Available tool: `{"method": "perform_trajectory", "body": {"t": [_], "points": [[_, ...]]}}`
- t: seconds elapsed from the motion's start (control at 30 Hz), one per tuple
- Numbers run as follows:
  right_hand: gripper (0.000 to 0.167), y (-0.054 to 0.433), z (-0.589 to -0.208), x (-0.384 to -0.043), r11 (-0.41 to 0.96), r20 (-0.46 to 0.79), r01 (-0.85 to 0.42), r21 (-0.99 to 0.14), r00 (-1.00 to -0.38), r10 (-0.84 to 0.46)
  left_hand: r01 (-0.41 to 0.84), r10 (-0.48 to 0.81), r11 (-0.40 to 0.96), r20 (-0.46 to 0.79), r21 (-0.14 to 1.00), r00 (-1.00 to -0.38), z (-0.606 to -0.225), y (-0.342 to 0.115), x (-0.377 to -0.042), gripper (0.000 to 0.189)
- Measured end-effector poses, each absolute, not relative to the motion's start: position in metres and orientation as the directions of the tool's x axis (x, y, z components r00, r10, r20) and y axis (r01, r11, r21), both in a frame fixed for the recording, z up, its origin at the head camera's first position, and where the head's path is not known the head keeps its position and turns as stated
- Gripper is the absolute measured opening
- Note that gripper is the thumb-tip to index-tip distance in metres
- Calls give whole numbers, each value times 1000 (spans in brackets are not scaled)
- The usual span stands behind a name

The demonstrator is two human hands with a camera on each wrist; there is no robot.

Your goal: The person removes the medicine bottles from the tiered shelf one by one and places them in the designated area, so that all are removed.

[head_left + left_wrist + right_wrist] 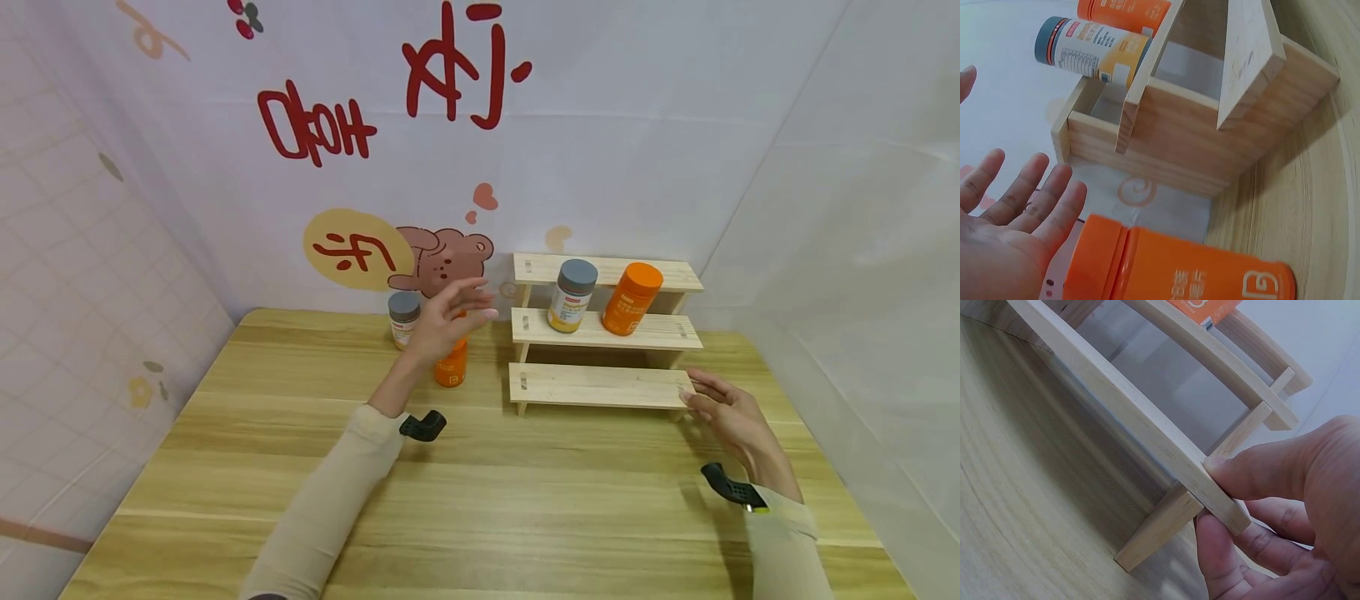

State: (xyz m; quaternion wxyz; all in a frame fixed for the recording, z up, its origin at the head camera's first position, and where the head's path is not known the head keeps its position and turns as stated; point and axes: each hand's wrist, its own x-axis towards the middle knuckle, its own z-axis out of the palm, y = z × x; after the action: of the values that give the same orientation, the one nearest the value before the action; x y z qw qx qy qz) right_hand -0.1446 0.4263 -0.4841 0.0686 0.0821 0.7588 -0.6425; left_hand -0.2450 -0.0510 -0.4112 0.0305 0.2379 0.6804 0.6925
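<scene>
A three-step wooden rack stands toward the back right of the table. On its middle step are a grey-capped bottle and an orange bottle. With thumb and fingers, my right hand pinches the right end of the lowest step. My left hand is raised with fingers extended, holding nothing. Below and beside it stands another orange bottle, partly hidden by the hand in the head view. A second grey-capped bottle is at the back, just left of that hand.
The wooden table meets a printed white cloth behind the rack. Cloth walls also rise at the left and right. A black wrist mount projects from the left sleeve.
</scene>
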Motion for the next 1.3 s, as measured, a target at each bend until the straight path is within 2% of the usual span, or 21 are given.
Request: {"method": "perform_trajectory", "body": {"t": [0.37,0.7,1.0,1.1,1.3], "points": [[80,425,-486,-147,271,-221,222,-936,-975,37,273,410,-141,307,952,-859,-411,-30,-248,57],[81,424,-484,-147,246,-235,235,-940,-972,30,273,446,-142,308,951,-840,-413,-6,-254,65],[81,426,-484,-146,212,-223,221,-952,-975,16,233,478,-117,260,966,-839,-411,15,-254,71],[81,426,-484,-146,229,-220,217,-949,-975,13,204,482,-111,232,973,-845,-412,22,-255,70],[79,426,-483,-145,165,-217,216,-962,-976,15,181,499,-110,212,977,-840,-409,36,-257,68]]}}
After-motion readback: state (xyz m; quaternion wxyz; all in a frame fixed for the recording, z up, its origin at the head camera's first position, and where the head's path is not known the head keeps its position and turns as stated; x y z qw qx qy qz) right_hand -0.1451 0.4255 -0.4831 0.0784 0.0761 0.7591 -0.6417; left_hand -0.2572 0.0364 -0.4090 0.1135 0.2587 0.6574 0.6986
